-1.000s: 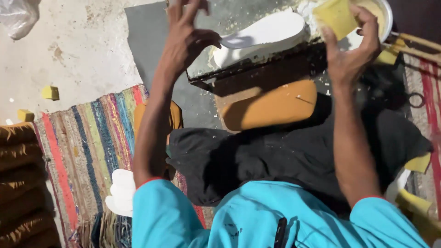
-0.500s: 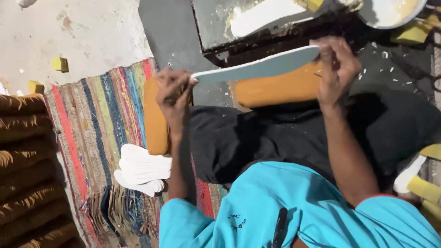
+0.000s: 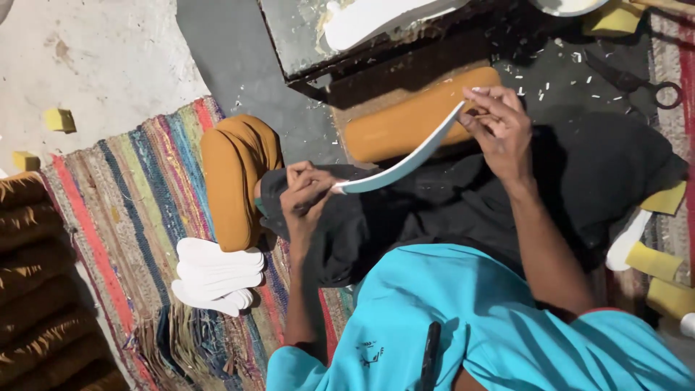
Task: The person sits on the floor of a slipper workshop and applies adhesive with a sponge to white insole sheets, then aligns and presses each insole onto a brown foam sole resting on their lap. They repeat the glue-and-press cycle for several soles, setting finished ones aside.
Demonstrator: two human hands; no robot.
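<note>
A striped woven rug (image 3: 137, 217) covers the floor at left, under the person's crossed legs in mustard trousers (image 3: 235, 177). A dark cloth (image 3: 449, 210) lies over the lap. Above it, a thin white sole (image 3: 405, 163) bends in a curve, the left hand (image 3: 308, 195) pinching its near-left end, the right hand (image 3: 499, 130) gripping its far-right end. A stack of white soles (image 3: 217, 275) rests on the rug at left.
</note>
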